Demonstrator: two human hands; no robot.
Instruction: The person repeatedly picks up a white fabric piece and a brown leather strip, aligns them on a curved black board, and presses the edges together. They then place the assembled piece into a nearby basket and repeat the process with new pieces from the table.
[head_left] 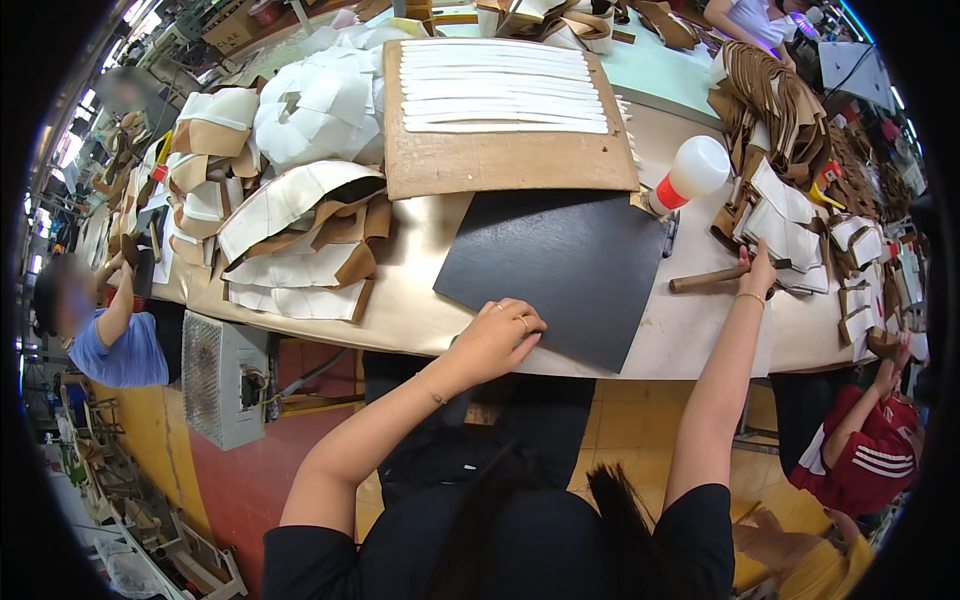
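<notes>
My left hand (pixel 497 338) rests on the near left edge of a black board (pixel 560 270), its fingers curled together; anything under them is hidden. To the right, my right hand (pixel 758 272) reaches forward with fingers stretched and apart. It lies across a hammer (pixel 704 281) whose wooden handle points left. Just beyond its fingertips is a stack of white-lined leather pieces (pixel 785 235); I cannot tell whether they touch. A white bottle with a red band (pixel 690 175) stands at the board's far right corner.
A tan board (pixel 500 170) bearing several white strips overlaps the black board's far edge. Brown and white leather pieces (pixel 300 240) pile up at left, beside a white bundle (pixel 315 105). Brown leather stacks (pixel 770 90) fill the far right. People sit at left (pixel 130 340) and right (pixel 860 450).
</notes>
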